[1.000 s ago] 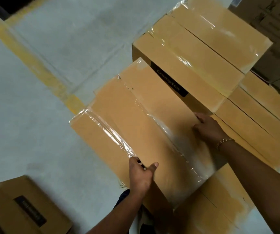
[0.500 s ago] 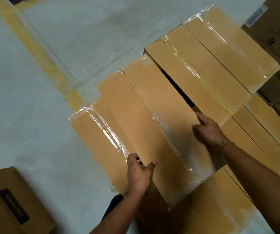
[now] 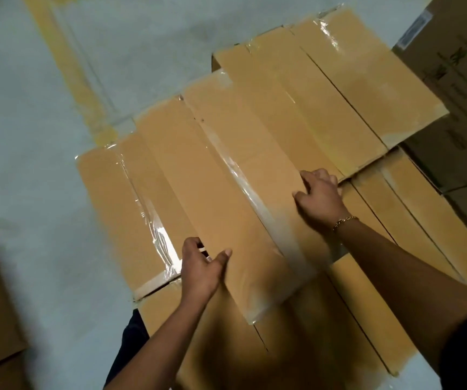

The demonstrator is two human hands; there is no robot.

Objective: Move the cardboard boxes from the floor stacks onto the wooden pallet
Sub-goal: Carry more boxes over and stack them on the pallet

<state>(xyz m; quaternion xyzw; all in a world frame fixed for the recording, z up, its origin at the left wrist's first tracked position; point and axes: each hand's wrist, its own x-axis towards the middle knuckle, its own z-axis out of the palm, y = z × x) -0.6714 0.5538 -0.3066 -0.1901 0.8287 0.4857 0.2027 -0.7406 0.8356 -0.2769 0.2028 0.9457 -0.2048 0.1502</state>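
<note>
Floor's plain pale grey concrete (image 3: 24,170), kinda scuffed, with a worn yellow painted line (image 3: 69,71) running diagonally across the upper left. Lighting is dim and warm, no walls or windows showing.

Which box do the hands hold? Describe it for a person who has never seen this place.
On the grey floor lies a block of taped cardboard boxes. The held box lies in the middle, left hand and right hand on its near corners. It alone overlaps its neighbours.

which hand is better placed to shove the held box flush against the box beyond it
Right, probably. The right hand grips the held box on the edge nearest the far box; the left hand sits at the near corner, steadying.
</note>
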